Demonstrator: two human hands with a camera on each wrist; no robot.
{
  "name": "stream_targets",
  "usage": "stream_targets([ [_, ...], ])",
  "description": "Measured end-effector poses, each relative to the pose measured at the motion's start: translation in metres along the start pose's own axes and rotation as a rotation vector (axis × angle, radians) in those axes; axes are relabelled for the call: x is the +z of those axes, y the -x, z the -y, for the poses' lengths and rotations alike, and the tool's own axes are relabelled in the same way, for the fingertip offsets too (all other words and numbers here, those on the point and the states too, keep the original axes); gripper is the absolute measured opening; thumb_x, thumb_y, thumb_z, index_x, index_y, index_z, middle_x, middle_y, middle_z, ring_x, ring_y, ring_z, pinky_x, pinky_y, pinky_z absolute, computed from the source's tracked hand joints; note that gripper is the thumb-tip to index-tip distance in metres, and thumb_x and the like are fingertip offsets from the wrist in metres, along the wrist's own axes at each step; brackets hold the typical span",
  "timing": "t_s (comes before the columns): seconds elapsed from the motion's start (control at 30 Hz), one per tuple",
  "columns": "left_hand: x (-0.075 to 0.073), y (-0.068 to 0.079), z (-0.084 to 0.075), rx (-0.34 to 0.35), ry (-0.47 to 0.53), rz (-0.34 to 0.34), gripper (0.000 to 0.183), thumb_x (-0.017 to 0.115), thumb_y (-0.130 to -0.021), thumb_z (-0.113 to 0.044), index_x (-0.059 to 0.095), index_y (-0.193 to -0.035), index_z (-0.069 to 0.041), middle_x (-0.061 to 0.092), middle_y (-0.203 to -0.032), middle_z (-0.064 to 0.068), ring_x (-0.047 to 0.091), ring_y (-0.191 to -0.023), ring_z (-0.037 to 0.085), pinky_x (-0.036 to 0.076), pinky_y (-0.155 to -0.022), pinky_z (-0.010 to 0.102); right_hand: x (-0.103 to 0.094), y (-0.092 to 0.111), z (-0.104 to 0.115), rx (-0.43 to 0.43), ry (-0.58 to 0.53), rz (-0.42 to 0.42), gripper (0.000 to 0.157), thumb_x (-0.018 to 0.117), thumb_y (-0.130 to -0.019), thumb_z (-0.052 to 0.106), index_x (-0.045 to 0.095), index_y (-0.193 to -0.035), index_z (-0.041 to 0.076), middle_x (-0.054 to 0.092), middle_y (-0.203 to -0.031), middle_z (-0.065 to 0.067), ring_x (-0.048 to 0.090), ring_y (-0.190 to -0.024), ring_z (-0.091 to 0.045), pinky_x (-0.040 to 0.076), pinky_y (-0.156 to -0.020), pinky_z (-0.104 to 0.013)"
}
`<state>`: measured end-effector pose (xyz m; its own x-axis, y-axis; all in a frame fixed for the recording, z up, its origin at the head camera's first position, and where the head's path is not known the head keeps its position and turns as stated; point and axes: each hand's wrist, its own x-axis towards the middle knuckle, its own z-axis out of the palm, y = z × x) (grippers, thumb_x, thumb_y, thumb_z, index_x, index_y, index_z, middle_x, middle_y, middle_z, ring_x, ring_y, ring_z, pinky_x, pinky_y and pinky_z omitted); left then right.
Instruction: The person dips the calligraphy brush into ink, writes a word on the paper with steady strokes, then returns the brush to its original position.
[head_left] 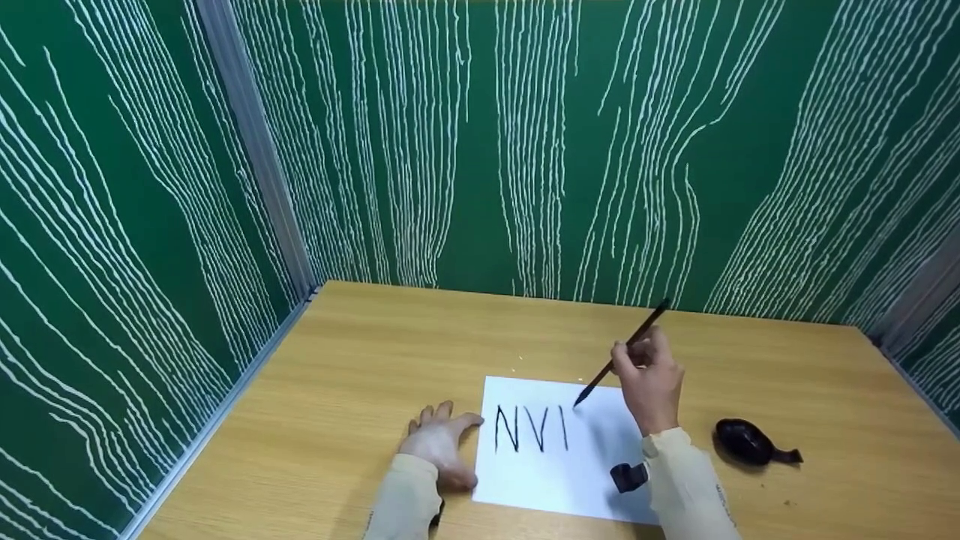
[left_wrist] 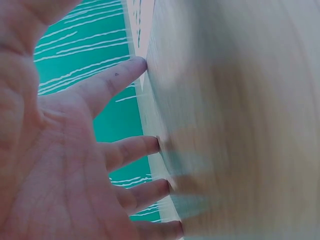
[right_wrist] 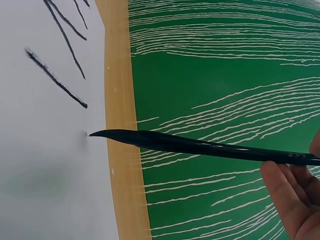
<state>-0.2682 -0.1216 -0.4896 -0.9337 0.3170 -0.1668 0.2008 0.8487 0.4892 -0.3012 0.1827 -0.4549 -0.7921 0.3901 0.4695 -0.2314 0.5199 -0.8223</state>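
Observation:
My right hand pinches a slim black brush between thumb and fingers. In the right wrist view, the pointed tip of the brush is right at the paper, just beyond a single dark stroke. The white sheet of paper carries black marks: an N, a V and one upright line. My left hand rests at the sheet's left edge with its fingers spread and its thumb at the border. In the left wrist view, the fingertips press on the wooden tabletop.
A glossy black oval object with a short stem lies right of the paper. The wooden table ends against green wall panels with wavy white lines. Several tiny specks lie beyond the sheet.

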Motion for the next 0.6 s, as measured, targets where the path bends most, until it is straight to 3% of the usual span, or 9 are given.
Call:
stream_targets([
  [0.33, 0.0004, 0.0002, -0.0001, -0.016, 0.003, 0.004, 0.099, 0.09, -0.059, -0.022, 0.056, -0.152, -0.026, 0.034, -0.167, 0.024, 0.028, -0.153, 0.055, 0.02, -0.125, 0.075, -0.0008, 0.0004, -0.001, 0.016, 0.017, 0.008, 0.013, 0.063, -0.101, 0.012, 0.058, -0.11, 0.005, 0.075, -0.092, -0.018, 0.072, -0.079, -0.017, 0.055, -0.067, -0.007],
  [0.6, 0.0003, -0.0002, -0.0003, 0.008, -0.014, -0.008, 0.096, 0.091, -0.059, -0.023, 0.058, -0.149, -0.023, 0.039, -0.163, 0.025, 0.033, -0.15, 0.053, 0.024, -0.122, 0.078, -0.0003, 0.0012, -0.0017, -0.022, 0.021, -0.016, 0.012, 0.064, -0.099, 0.009, 0.059, -0.107, 0.003, 0.075, -0.087, -0.018, 0.069, -0.07, -0.007, 0.053, -0.064, -0.006],
])
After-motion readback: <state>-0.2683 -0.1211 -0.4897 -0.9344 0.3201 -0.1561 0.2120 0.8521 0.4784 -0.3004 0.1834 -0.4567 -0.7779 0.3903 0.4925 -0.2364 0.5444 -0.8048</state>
